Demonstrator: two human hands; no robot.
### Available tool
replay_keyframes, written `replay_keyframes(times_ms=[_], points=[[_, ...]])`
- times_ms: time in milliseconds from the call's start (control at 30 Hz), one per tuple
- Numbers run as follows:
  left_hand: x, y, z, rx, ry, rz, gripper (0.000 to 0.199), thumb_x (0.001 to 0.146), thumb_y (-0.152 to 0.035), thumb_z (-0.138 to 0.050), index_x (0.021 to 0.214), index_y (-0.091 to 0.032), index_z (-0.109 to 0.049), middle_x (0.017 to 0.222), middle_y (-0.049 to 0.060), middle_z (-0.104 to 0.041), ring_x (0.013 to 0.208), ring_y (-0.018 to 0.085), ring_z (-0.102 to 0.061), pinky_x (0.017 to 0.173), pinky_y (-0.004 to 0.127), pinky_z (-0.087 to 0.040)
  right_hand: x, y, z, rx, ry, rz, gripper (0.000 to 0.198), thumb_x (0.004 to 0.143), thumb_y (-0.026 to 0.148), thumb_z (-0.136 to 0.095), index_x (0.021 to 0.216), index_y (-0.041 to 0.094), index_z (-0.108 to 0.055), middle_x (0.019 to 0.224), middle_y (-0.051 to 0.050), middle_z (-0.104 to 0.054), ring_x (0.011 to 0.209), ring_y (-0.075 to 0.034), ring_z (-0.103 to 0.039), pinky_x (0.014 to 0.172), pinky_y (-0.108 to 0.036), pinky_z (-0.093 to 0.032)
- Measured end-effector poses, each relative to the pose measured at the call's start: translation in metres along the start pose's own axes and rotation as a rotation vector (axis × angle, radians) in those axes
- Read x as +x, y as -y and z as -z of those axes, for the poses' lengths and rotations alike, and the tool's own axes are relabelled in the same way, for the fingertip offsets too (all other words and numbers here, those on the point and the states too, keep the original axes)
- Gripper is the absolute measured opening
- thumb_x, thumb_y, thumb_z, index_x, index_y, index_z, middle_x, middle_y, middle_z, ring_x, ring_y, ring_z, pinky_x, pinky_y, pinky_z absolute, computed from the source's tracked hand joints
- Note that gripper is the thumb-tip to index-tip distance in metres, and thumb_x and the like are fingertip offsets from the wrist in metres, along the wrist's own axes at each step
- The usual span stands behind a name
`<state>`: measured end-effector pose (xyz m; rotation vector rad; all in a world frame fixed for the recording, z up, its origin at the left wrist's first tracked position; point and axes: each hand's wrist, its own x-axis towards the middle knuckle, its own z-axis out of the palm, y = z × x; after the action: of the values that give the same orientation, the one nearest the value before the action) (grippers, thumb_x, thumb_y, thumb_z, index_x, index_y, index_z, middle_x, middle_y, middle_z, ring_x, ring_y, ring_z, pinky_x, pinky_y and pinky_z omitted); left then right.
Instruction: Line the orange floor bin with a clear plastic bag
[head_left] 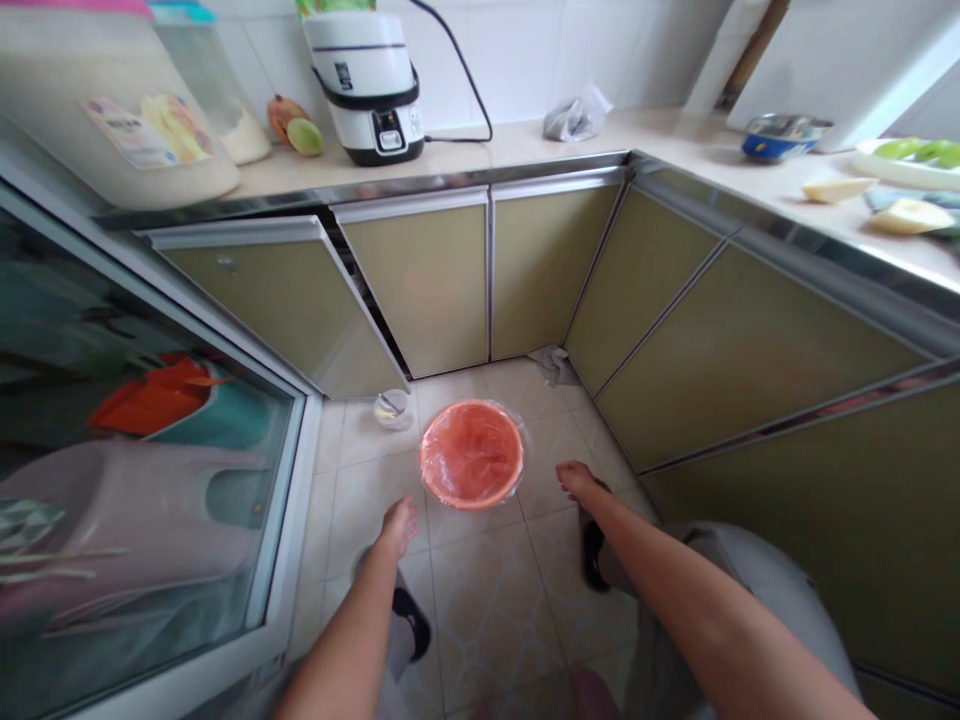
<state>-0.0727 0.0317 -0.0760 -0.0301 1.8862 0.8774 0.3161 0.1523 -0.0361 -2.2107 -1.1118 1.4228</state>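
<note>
Head view: from far off, I look down at a kitchen floor, and on the left a pink stool (150, 500) shows through a glass door (291, 520). Next I see a white cooker (379, 95) up on the counter (510, 150), and a small clear tub (392, 410) on the floor by the cupboards. My left hand (401, 524) is open, its fingers loose, just beside an orange bowl (472, 503). The bowl sits on the floor between my two hands, with clear plastic (471, 450) on it that pokes past its rim. A gray rag (555, 366) lies in the corner. My right hand (574, 480) is near the bowl, well apart from my left; its fingers curl, but I cannot tell how tightly. A blue dish (780, 140) sits up on the far right.
</note>
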Motion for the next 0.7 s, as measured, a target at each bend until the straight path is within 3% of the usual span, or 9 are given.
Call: replay_keyframes(times_ms=[100, 200, 300, 400, 500, 600, 700], points=[[0.026, 0.004, -0.014, -0.051, 0.037, 0.048, 0.039, 0.095, -0.044, -0.056, 0.131, -0.028, -0.06, 0.128, 0.013, -0.068, 0.116, 0.029, -0.068, 0.095, 0.04, -0.053, 0.023, 0.015, -0.011, 0.053, 0.007, 0.01, 0.024, 0.091, 0.027, -0.056, 0.11, 0.019, -0.07, 0.094, -0.006, -0.072, 0.071, -0.015, -0.063, 0.056, -0.023, -0.045], [0.046, 0.002, -0.029, -0.098, 0.062, 0.086, 0.039, 0.099, -0.047, -0.049, 0.132, -0.028, -0.059, 0.118, 0.01, -0.07, 0.099, 0.024, -0.07, 0.088, 0.039, -0.055, 0.046, 0.037, -0.022, 0.124, -0.005, 0.044, 0.039, 0.09, 0.025, -0.055, 0.128, 0.021, -0.067, 0.113, -0.009, -0.073, 0.089, -0.018, -0.067, 0.067, -0.024, -0.049], [0.059, -0.002, -0.042, -0.157, 0.13, 0.091, 0.033, 0.098, -0.047, -0.051, 0.12, -0.026, -0.065, 0.102, 0.006, -0.072, 0.081, 0.02, -0.068, 0.076, 0.033, -0.056, 0.058, 0.05, -0.033, 0.189, 0.011, 0.044, 0.05, 0.087, 0.022, -0.058, 0.136, 0.022, -0.064, 0.13, -0.012, -0.07, 0.109, -0.022, -0.066, 0.082, -0.029, -0.051], [0.064, -0.006, -0.053, -0.273, 0.267, 0.09, 0.028, 0.094, -0.044, -0.058, 0.107, -0.021, -0.069, 0.093, 0.006, -0.073, 0.074, 0.02, -0.068, 0.066, 0.031, -0.055, 0.062, 0.053, -0.044, 0.208, 0.073, 0.007, 0.045, 0.085, 0.025, -0.062, 0.13, 0.024, -0.068, 0.14, -0.011, -0.066, 0.119, -0.024, -0.063, 0.089, -0.031, -0.049], [0.065, -0.01, -0.059, -0.364, 0.352, 0.076, 0.024, 0.089, -0.038, -0.064, 0.099, -0.018, -0.07, 0.088, 0.008, -0.073, 0.072, 0.021, -0.068, 0.064, 0.031, -0.055, 0.062, 0.053, -0.053, 0.219, 0.136, 0.022, 0.025, 0.084, 0.029, -0.065, 0.106, 0.023, -0.073, 0.126, -0.009, -0.073, 0.111, -0.023, -0.064, 0.086, -0.03, -0.048], [0.065, -0.014, -0.06, -0.386, 0.267, 0.033, 0.016, 0.085, -0.031, -0.068, 0.09, -0.016, -0.068, 0.079, 0.005, -0.07, 0.064, 0.019, -0.065, 0.06, 0.029, -0.052, 0.061, 0.055, -0.057, 0.232, 0.124, 0.066, 0.011, 0.079, 0.03, -0.065, 0.083, 0.021, -0.07, 0.094, -0.005, -0.074, 0.088, -0.019, -0.063, 0.075, -0.028, -0.046], [0.063, -0.021, -0.055, -0.408, 0.158, -0.049, 0.015, 0.082, -0.03, -0.071, 0.087, -0.017, -0.065, 0.072, 0.001, -0.066, 0.059, 0.015, -0.061, 0.056, 0.025, -0.047, 0.06, 0.06, -0.056, 0.243, 0.023, 0.134, 0.012, 0.075, 0.031, -0.062, 0.069, 0.021, -0.061, 0.068, 0.001, -0.061, 0.067, -0.016, -0.052, 0.062, -0.027, -0.038]])
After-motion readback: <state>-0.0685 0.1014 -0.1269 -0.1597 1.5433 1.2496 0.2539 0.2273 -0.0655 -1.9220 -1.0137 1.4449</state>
